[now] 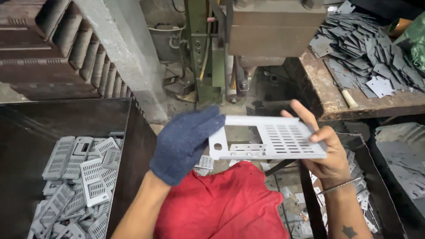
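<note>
A grey stamped metal panel (270, 139) with vent slots, a square cutout and a round hole is held flat in front of me. My left hand (186, 144), in a dark blue knit glove, grips its left end. My right hand (325, 148), bare with a thin wrist bangle, holds its right end, fingers over the top edge and thumb on the face. Below the panel lies red cloth (226, 203) over my lap.
A dark metal bin (128, 132) at left holds several similar grey slotted panels (84, 177). A wooden bench (336, 102) at upper right carries a heap of flat metal blanks (367, 48). A green press machine (208, 48) stands ahead. More panels lie in a bin at right (358, 177).
</note>
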